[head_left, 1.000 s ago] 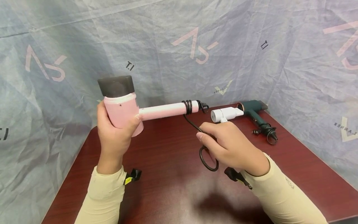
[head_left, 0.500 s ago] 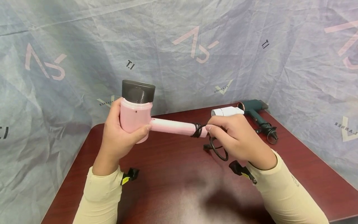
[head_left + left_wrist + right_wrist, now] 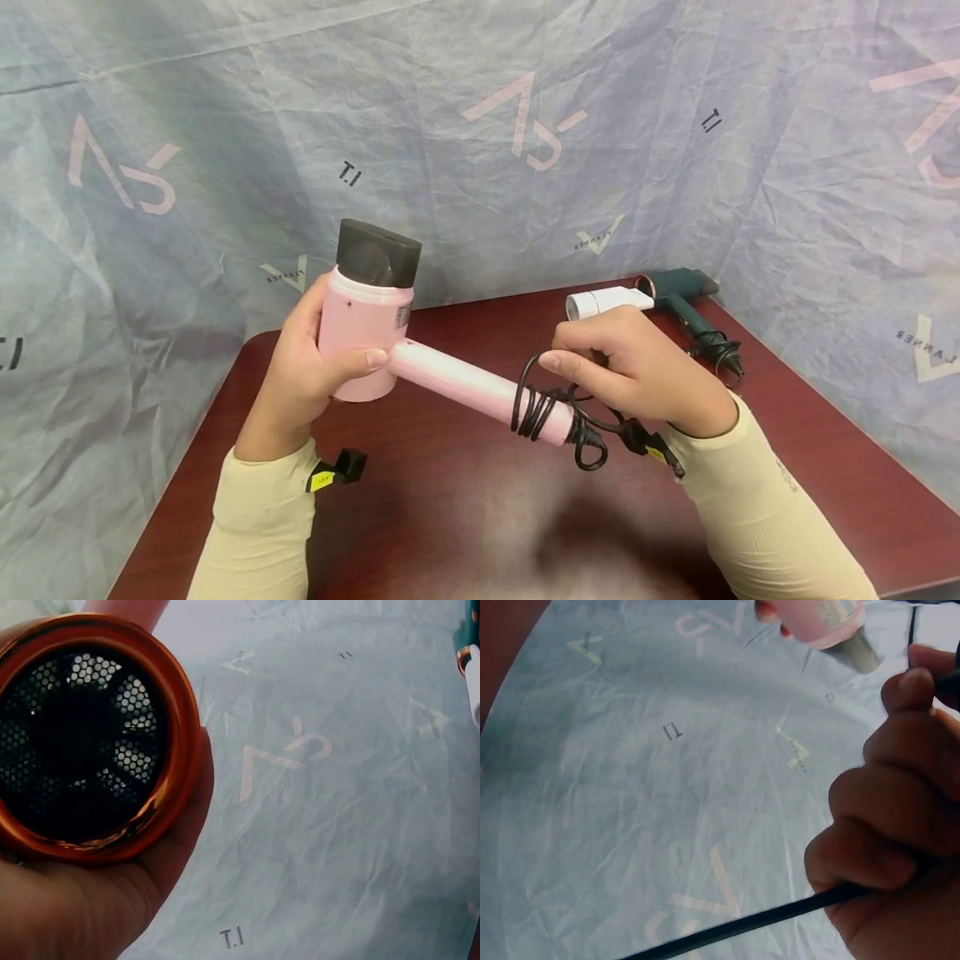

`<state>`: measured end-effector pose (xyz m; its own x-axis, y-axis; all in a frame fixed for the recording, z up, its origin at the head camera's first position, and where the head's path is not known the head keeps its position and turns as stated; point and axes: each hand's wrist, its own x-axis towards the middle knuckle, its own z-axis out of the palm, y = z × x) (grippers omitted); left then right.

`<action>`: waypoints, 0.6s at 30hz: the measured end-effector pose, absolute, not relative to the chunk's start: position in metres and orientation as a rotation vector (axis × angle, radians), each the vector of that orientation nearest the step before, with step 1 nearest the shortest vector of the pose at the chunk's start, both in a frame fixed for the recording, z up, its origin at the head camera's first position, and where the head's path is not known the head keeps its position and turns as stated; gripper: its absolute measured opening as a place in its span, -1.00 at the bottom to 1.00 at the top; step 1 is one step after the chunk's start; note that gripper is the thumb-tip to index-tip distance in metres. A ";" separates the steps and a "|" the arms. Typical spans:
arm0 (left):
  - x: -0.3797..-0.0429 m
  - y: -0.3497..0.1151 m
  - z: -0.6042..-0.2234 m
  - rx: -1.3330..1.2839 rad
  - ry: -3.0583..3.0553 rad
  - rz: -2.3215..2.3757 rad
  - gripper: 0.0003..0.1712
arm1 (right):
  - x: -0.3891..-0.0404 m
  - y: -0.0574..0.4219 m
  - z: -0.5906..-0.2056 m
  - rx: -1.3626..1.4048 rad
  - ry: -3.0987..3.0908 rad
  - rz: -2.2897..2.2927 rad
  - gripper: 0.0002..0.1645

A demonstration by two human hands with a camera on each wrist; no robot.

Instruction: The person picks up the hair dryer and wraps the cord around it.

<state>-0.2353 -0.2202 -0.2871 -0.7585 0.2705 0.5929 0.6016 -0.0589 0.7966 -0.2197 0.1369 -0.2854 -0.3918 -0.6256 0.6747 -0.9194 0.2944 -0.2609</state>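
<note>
My left hand point(image 3: 296, 371) grips the barrel of a pink hair dryer point(image 3: 363, 333), its dark nozzle point(image 3: 378, 252) pointing up. The handle slopes down to the right, with a black cord point(image 3: 536, 412) wound several times round its lower end. Just above that end, my right hand point(image 3: 626, 367) pinches a loop of the cord between thumb and forefinger. In the left wrist view, the dryer's round intake grille point(image 3: 82, 742) with a copper-coloured rim faces the camera. The right wrist view has the cord point(image 3: 742, 924) running through my curled fingers.
A white hair dryer point(image 3: 607, 302) and a dark green hair dryer point(image 3: 678, 287), its cord wrapped on the handle, lie at the back right of the reddish-brown table point(image 3: 450, 508). A grey cloth backdrop point(image 3: 480, 192) surrounds the table's back and sides.
The dryer has moved right and down, and its handle has tipped from nearly level to sloping downward. My right hand has brought the cord to the handle's end, where more turns show.
</note>
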 end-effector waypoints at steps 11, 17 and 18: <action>-0.235 -0.213 -0.291 -0.920 -1.825 -2.209 -0.38 | -0.229 0.136 -0.289 1.380 -1.939 0.652 -0.51; -0.237 -0.205 -0.291 -0.846 -1.711 -2.283 -0.41 | -0.231 0.128 -0.300 1.238 -1.937 0.716 -0.70; -0.238 -0.204 -0.290 -0.849 -1.692 -2.287 -0.42 | -0.231 0.127 -0.302 1.209 -1.953 0.736 -0.71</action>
<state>-0.2378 -0.2039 -0.2904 -0.8229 0.1912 0.5350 0.4557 -0.3401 0.8226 -0.2313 0.1267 -0.3022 -0.3071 -0.5051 0.8066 -0.9119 0.3987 -0.0975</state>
